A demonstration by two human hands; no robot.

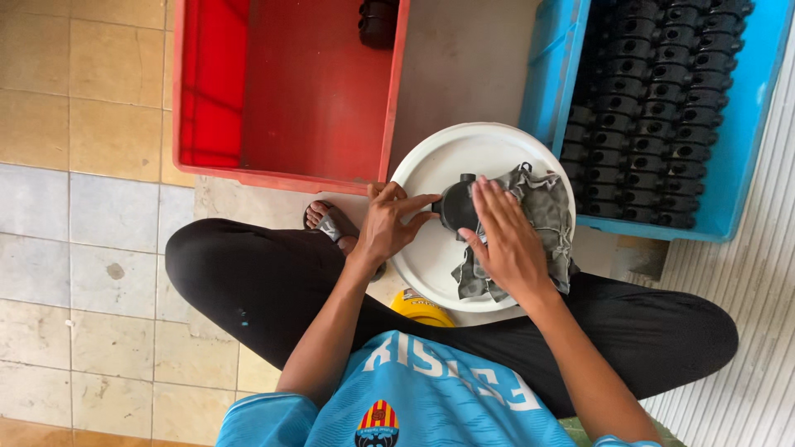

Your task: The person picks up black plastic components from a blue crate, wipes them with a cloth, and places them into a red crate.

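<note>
A small black plastic part (455, 205) sits over a round white lid (431, 165) between my knees. My left hand (387, 225) grips the part from the left with fingers and thumb. My right hand (507, 240) presses a grey rag (546, 207) against the part's right side, fingers spread flat over the cloth. The rag drapes across the right half of the white lid.
A red crate (290, 91) lies at the upper left with one black part (378, 21) in it. A blue crate (745, 149) at the upper right is packed with several rows of black parts (654, 108). A yellow object (421, 308) peeks from under the white lid. Tiled floor lies to the left.
</note>
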